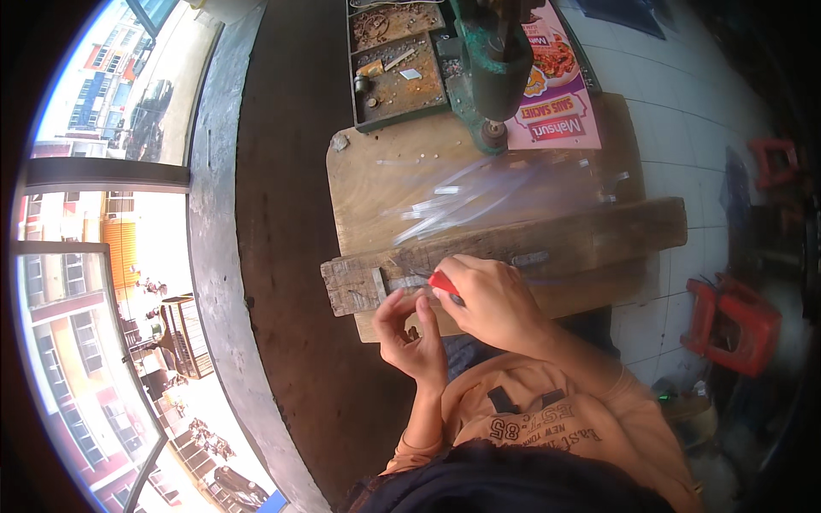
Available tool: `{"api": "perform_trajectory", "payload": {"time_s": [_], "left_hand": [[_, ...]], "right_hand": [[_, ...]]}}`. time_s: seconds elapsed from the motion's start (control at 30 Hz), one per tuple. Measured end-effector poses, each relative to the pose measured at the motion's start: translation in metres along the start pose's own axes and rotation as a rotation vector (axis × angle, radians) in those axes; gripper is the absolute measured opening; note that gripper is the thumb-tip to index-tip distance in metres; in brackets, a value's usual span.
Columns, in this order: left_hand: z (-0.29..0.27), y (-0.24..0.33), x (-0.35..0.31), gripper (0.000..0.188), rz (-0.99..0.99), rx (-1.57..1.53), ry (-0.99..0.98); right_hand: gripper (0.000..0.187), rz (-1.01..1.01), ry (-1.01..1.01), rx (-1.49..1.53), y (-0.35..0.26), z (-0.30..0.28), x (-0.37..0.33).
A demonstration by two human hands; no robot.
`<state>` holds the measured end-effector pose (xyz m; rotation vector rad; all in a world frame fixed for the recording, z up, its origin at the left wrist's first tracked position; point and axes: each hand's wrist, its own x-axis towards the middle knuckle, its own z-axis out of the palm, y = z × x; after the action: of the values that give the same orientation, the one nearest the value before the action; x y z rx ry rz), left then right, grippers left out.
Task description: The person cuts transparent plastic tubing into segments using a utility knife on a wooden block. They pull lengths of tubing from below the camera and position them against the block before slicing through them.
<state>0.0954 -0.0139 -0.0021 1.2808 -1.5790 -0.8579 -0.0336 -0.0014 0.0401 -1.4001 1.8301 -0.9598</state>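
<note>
My right hand (487, 295) is closed on a small red object (441, 282) with a darker end; the fingers cover most of it, so its kind is unclear. Close on its left is my left hand (412, 342), palm turned up, with thumb and fingers curled toward each other; anything thin and clear between the fingertips is too faint to name. Both hands are over the near side of a rough wooden beam (581, 239) lying across a wooden board (363, 192). A narrow metal piece (379, 286) sits on the beam's left end. Behind the beam lies a shiny heap of clear plastic strips (453, 201).
A green machine (489, 77) with a spindle stands at the board's far side. Left of it, a compartmented tray (398, 121) holds small parts. Pink printed packaging (556, 103) lies to its right. Red stools (735, 325) stand on the tiled floor; a window (103, 175) is at left.
</note>
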Motion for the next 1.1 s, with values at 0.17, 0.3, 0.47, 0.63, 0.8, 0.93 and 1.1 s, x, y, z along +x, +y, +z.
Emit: {"api": "perform_trajectory", "payload": {"time_s": [0.17,0.3,0.47,0.63,0.8,0.93,1.1], "left_hand": [[-0.018,-0.030,0.012,0.036,0.212,0.347,0.250],[-0.019,-0.033,0.017,0.025,0.265,0.470,0.227],[-0.013,-0.034,0.018,0.019,0.285,0.438,0.232],[-0.010,-0.034,0.018,0.019,0.277,0.431,0.228],[-0.008,-0.037,0.017,0.020,0.268,0.415,0.240],[-0.008,-0.039,0.016,0.020,0.239,0.401,0.253],[-0.007,-0.038,0.017,0.022,0.242,0.397,0.252]], "right_hand": [[0.012,0.017,-0.126,-0.085,-0.007,0.019,0.025],[0.013,0.001,-0.119,-0.072,-0.008,0.025,0.030],[0.012,0.005,-0.095,-0.072,-0.011,0.030,0.031],[0.012,0.011,-0.104,-0.036,-0.011,0.027,0.032],[0.013,0.018,-0.117,0.012,-0.011,0.027,0.034],[0.014,0.017,-0.130,0.029,-0.013,0.026,0.035],[0.014,0.007,-0.099,0.004,-0.013,0.032,0.034]]}}
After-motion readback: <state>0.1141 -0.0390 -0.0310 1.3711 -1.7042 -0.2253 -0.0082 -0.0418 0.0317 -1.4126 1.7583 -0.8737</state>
